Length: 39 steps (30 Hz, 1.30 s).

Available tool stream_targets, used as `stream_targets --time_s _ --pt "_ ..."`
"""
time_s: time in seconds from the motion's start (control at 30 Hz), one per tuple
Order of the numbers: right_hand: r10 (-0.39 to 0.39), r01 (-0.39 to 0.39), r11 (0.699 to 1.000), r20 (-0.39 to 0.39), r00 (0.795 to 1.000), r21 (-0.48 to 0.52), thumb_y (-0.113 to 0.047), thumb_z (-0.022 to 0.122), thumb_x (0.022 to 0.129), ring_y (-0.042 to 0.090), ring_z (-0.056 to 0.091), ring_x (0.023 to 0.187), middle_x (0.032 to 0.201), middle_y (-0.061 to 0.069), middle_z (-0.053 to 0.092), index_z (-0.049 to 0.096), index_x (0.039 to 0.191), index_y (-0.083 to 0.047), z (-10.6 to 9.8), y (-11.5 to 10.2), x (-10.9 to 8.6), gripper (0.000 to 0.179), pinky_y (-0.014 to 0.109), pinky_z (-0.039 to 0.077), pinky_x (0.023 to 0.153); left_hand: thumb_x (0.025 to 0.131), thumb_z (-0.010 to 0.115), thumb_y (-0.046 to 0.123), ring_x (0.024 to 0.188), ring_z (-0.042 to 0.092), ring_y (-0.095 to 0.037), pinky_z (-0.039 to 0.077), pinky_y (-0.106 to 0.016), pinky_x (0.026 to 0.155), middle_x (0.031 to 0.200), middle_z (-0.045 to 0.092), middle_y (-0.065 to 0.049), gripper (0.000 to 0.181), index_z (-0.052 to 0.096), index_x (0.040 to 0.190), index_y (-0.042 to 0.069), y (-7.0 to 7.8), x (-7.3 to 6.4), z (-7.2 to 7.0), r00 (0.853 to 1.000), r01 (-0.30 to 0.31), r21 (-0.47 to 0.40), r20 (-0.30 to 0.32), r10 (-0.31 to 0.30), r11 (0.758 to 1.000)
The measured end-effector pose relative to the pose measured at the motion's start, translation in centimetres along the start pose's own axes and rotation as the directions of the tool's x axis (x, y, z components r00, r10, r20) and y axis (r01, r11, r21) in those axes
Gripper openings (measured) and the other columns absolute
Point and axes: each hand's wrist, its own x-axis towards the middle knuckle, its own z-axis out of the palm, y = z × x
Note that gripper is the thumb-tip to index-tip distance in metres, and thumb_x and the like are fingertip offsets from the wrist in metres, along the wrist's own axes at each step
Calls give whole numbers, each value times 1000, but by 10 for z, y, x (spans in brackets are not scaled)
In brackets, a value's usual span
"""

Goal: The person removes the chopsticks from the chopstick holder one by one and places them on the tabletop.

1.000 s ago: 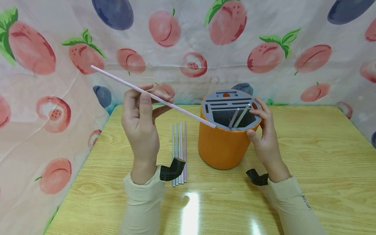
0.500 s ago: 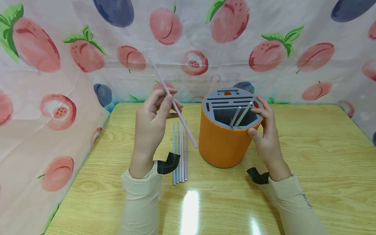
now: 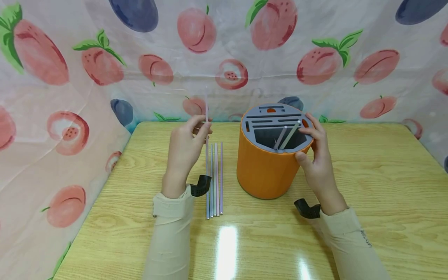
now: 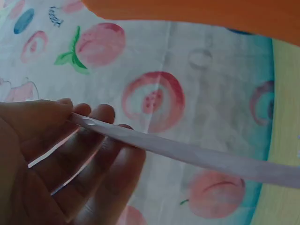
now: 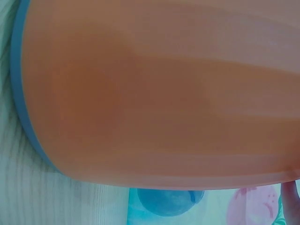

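Observation:
My left hand (image 3: 187, 146) pinches a pale pink chopstick (image 3: 206, 105) between thumb and fingertips, left of the holder. It stands nearly vertical in the head view and runs off to the right in the left wrist view. An orange round utensil holder (image 3: 266, 175) with a grey slotted top is on the table; my right hand (image 3: 316, 155) grips its right rim, thumb in front and fingers over the top. Two chopsticks, one mauve (image 3: 280, 138) and one pale green (image 3: 291, 134), lean in its large opening. The holder's orange wall (image 5: 140, 103) fills most of the right wrist view.
Several pastel chopsticks (image 3: 217, 186) lie side by side on the wooden table (image 3: 378, 186), between my left forearm and the holder. A fruit-print cloth (image 3: 266, 74) hangs behind the table and along its left side. Each wrist carries a black mount (image 3: 307, 209).
The held chopstick has swung from a slant toward the holder's rim to nearly vertical. My left hand has moved right and slightly down. The right hand keeps its grip on the holder.

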Motion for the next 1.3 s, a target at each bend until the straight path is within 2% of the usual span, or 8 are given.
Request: stream_targets --time_s 0.13,0.3,0.6,0.67,0.9,1.1,1.3 --pt "-3 3 1000 -1 1000 6 -46 57 83 25 21 129 144 11 18 37 120 10 0 0 0 70 30 23 101 91 52 29 65 58 -10 45 -27 56 76 64 5 21 64 104 17 -10 2 1 998 63 110 22 -66 992" --pt "0 0 1000 -1 1000 12 -46 58 82 25 21 129 144 11 18 37 120 10 0 0 0 70 30 23 101 92 49 30 71 58 -14 44 -30 60 80 65 4 23 63 106 18 -22 3 2 988 132 206 50 -145 970" --pt "4 -4 1000 -1 1000 0 -46 57 82 25 21 129 144 11 18 37 120 10 0 -1 1 71 30 23 101 93 48 25 63 59 -14 47 -28 55 81 63 1 22 59 110 15 -36 5 6 966 220 163 103 -238 962" --pt "3 -3 1000 -1 1000 -1 -47 57 82 25 21 129 144 11 18 37 120 10 0 -1 1 71 29 23 101 93 48 24 63 60 -16 49 -28 56 82 63 -1 23 57 112 15 -40 5 7 955 247 157 125 -268 956" --pt "5 -5 1000 1 1000 1 -47 57 82 25 21 129 144 10 18 37 120 10 -1 0 0 71 29 22 101 94 46 20 69 59 -17 52 -26 57 86 62 -4 32 48 126 15 -52 6 13 903 346 155 211 -373 925" --pt "7 -7 1000 -3 1000 -2 -47 57 82 24 21 130 144 10 18 38 120 9 0 0 -1 70 29 22 101 93 45 16 70 60 -20 52 -29 57 94 60 -8 39 41 132 14 -62 4 18 878 396 140 233 -419 908" --pt "4 -4 1000 -7 1000 -5 -46 57 82 25 21 130 144 10 19 38 120 9 1 -1 -2 70 30 22 102 93 44 15 70 63 -26 51 -28 55 102 55 -10 44 35 136 12 -71 2 22 860 403 166 269 -434 900"
